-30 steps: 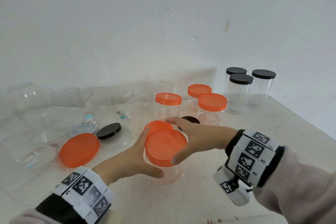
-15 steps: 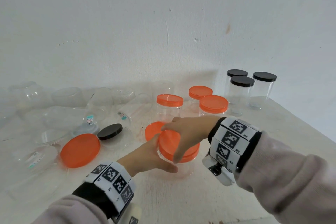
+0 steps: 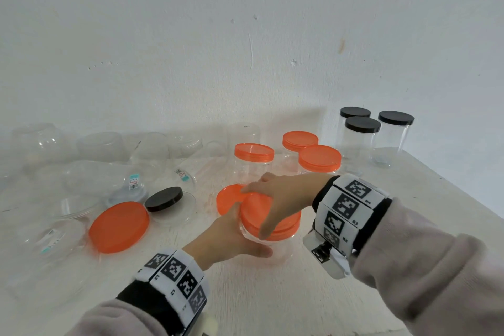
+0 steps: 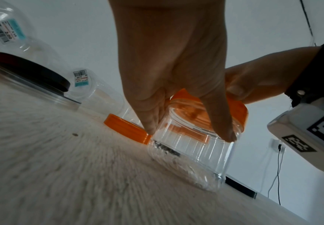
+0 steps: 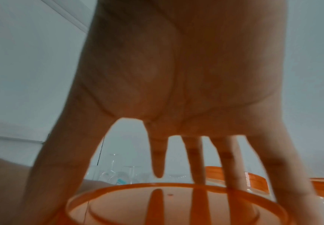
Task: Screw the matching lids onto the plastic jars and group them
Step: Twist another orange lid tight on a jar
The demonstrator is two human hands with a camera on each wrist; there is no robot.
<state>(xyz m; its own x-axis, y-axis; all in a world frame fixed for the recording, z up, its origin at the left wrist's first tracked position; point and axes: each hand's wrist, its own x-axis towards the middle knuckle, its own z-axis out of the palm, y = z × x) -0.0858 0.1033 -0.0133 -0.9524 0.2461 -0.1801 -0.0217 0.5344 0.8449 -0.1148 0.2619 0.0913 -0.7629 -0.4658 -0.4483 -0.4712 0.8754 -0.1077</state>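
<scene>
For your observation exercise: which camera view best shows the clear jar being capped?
The left wrist view: the clear jar shows whole, from its base on the table to the orange lid, with the left hand gripping it. The head view shows little under the hands; the right wrist view shows only the lid.

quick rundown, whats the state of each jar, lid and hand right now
clear jar: upright on the table, steadied by the left hand
orange lid: on the jar's mouth, gripped from above by the right hand; how far screwed cannot be told
three orange-lidded jars: closed, grouped
three black-lidded jars: closed, grouped
large orange lid: loose on the table
black lid: loose, resting on a clear lid
second orange lid: loose, behind the held jar
</scene>
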